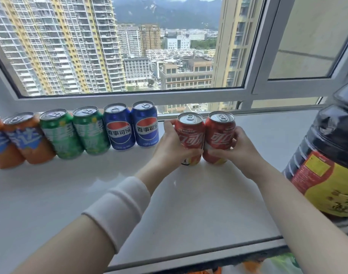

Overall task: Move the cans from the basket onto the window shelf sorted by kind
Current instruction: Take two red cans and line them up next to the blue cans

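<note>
**Window shelf, contents left to right**

1. White smooth window shelf (70,194), running under the glazed window frame; it bears every item below.
2. Pair of orange aluminium drink cans (28,139), upright at the far left, side by side; the outer one is cut by the picture edge.
3. Pair of green aluminium drink cans (60,133), upright, just beside the orange pair.
4. Pair of blue aluminium drink cans (145,124), upright, touching each other, next in the row.
5. Left hand (170,143), white sleeve pushed up the forearm; fingers curled round the outer side of the left red can (189,135), thumb across its lower front.
6. Right red can (220,133), touching its twin; held the same way by the right hand (241,149), wrapped round its outer side. Both stand upright near the blue pair with a gap between; whether their bases rest on the shelf cannot be told.
7. Large dark plastic bottle with a red-and-yellow label (331,155), at the right end, well apart.

**Handling note (judged):** tabs look unopened, so the cans are probably full and fairly weighty; thin walls are stiff while sealed, and the painted sides are smooth. Take hold mid-body and set down flat.
</note>
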Tool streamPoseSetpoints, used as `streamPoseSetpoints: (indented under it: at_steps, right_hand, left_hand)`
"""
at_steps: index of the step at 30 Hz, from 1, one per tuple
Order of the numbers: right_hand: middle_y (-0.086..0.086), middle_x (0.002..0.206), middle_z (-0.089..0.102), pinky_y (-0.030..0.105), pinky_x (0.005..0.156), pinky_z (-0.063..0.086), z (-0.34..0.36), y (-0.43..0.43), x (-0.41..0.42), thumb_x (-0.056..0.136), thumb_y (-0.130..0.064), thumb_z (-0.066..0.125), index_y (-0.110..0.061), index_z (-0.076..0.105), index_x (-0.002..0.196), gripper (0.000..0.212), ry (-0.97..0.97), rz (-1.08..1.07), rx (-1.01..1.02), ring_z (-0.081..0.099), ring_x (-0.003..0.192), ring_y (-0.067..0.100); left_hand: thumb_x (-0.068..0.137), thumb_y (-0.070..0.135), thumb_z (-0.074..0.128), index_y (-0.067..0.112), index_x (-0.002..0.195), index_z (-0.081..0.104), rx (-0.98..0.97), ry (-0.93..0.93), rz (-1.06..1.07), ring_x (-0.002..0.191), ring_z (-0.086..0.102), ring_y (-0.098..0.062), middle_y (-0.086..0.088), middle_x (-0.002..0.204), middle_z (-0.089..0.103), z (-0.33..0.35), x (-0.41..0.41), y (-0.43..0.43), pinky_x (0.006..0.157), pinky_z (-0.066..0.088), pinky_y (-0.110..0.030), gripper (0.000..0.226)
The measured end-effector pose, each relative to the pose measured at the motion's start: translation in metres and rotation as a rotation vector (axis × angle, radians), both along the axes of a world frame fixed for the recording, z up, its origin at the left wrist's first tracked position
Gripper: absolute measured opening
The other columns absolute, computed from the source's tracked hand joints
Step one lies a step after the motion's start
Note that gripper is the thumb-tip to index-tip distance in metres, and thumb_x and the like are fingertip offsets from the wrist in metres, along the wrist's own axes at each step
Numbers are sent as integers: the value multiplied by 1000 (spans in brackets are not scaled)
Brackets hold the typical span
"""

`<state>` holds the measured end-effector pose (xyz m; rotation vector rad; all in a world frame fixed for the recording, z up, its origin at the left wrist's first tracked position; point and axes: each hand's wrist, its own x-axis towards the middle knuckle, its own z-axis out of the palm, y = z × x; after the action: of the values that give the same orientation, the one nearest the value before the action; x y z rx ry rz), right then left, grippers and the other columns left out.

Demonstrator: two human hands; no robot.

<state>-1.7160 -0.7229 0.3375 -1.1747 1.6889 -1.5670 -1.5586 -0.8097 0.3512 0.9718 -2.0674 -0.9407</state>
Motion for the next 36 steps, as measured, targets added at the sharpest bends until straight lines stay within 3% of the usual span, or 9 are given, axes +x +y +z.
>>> streamPoseSetpoints:
  at_steps: [4, 6, 10, 13, 15, 20, 24, 36]
  right_hand:
    - [-8, 101, 58, 17, 70, 48, -1, 0, 2, 65, 4, 78, -15, 43, 116, 65, 14, -7, 9, 57, 92, 3]
    - [-9, 104, 58, 16, 71, 47, 4, 1, 3, 64, -1, 80, -16, 43, 120, 68, 37, 2, 31, 57, 94, 1]
    - [-12, 119, 49, 18, 82, 41, 26, 4, -1, 68, -16, 80, -19, 35, 138, 84, 130, -39, 30, 47, 109, 5]
    - [-6, 117, 54, 18, 74, 42, 40, 5, -6, 67, -26, 80, -19, 46, 131, 73, 252, -54, 59, 50, 107, 11]
    - [-3, 112, 61, 21, 72, 45, 42, 3, -8, 63, -29, 82, -19, 55, 122, 66, 264, -57, 80, 57, 98, 13]
    - [2, 112, 62, 35, 83, 53, 45, -13, -13, 60, -27, 84, -18, 56, 115, 62, 210, -89, 55, 61, 91, 12]
    - [4, 114, 60, 39, 86, 52, 43, -41, -17, 61, -22, 85, -19, 53, 119, 66, 169, -105, 46, 60, 101, 20]
    - [4, 109, 56, 36, 87, 49, 54, -99, -15, 69, -11, 80, -9, 45, 130, 71, 108, -17, 77, 56, 103, 22]
  left_hand:
    - [63, 30, 83, 17, 123, 22, 28, -56, -67, 111, 52, -14, 4, 113, 50, 3, 3, -2, 91, 44, -29, 86]
    - [65, 31, 82, 19, 136, 14, 11, -44, -131, 118, 49, -14, -2, 128, 47, 12, 7, -1, 96, 39, -25, 99]
    - [68, 40, 76, 23, 143, 20, -273, -206, -197, 133, 34, -14, 0, 147, 32, 47, 13, -6, 102, 27, -23, 96]
    - [70, 39, 76, 26, 138, 38, -367, -461, -292, 129, 39, -15, 4, 143, 40, 69, 8, -16, 102, 32, -29, 79]
    - [70, 37, 77, 28, 132, 47, -394, -535, -325, 125, 42, -15, 5, 138, 46, 75, 3, -22, 100, 34, -30, 69]
    - [67, 39, 79, 29, 124, 54, -393, -502, -301, 117, 50, -13, 7, 127, 57, 83, -5, -38, 90, 38, -26, 64]
    - [68, 38, 78, 25, 123, 53, -446, -512, -224, 117, 48, -17, 2, 128, 55, 89, -11, -57, 85, 37, -27, 62]
    - [71, 39, 76, 22, 127, 50, -408, -635, -138, 122, 45, -23, -3, 135, 49, 90, -18, -92, 81, 34, -30, 63]
